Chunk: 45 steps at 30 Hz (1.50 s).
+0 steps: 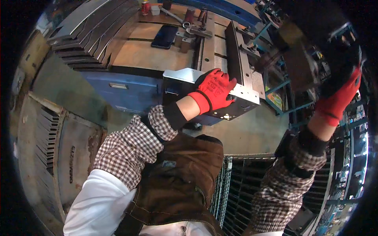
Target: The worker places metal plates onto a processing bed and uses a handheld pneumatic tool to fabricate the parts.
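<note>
My left hand (pixel 214 89), in a red glove, grips the near edge of a long metal part (pixel 183 74) with a bright top and a dark, holed front face. Its fingers lie over the top and the thumb is at the front. The part sits across the front end of two steel rails (pixel 241 59) on the bench. My right hand (pixel 340 96), also red-gloved, is raised far to the right beside a dark, blurred machine part (pixel 299 59). Its dark fingers merge with the dark background, so whether they hold anything is hidden.
A stack of bent metal sheets (pixel 94 33) lies at the bench's left. On the bench top are a phone (pixel 164 37), a wrench (pixel 173 16) and a small red container (pixel 145 8). A wire-mesh cart (pixel 252 185) stands below right, a grey metal cabinet (pixel 78 153) at left.
</note>
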### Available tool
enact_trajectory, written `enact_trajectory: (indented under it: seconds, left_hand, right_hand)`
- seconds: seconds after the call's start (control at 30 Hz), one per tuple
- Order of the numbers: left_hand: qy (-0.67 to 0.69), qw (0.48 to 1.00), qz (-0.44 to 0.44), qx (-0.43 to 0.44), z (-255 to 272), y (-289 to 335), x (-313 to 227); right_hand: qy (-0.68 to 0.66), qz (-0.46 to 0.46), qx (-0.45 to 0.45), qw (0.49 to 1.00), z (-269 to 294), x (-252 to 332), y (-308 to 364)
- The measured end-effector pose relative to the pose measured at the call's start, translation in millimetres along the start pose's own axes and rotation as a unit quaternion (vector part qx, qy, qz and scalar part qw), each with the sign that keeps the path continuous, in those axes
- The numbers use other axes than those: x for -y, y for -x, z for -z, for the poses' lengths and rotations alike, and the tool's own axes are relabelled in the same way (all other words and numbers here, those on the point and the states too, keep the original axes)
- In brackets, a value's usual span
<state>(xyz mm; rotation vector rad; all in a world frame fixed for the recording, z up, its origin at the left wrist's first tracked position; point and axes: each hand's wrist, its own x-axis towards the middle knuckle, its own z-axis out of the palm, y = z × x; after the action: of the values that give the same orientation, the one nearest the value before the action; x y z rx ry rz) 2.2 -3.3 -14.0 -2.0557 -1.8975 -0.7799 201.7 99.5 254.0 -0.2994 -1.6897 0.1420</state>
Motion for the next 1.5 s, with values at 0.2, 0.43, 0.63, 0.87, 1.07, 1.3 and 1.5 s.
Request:
enact_trajectory:
  seconds: [0.2,0.43,0.63,0.87,1.07,1.3,1.5]
  left_hand:
    - [-0.001,1.000,0.015,0.017,11.2,4.8,3.1]
    - [0.016,1.000,-0.001,-0.010,1.0,-3.7,-2.3]
    - [0.111,0.989,-0.034,-0.097,32.2,11.7,18.8]
    - [0.372,0.881,0.198,-0.216,65.8,163.8,100.3]
    - [0.768,0.601,0.187,-0.118,26.8,237.9,61.8]
    - [0.792,0.517,0.309,-0.099,59.4,120.3,118.4]
    - [0.824,0.471,0.314,0.003,88.6,49.6,162.9]
  right_hand:
    - [-0.060,0.021,0.003,0.998,-3.6,-36.3,1.7]
    - [0.050,-0.251,0.134,0.957,-2.4,-137.4,360.7]
    - [-0.060,-0.472,0.160,0.865,-30.5,-119.0,417.6]
    - [-0.071,-0.488,0.219,0.842,15.8,-97.4,368.1]
    - [-0.093,-0.403,0.316,0.854,40.3,-64.9,264.1]
    - [-0.078,-0.271,0.331,0.901,-21.4,-130.9,170.1]
    - [0.035,-0.383,0.380,0.842,-83.9,-190.6,165.1]
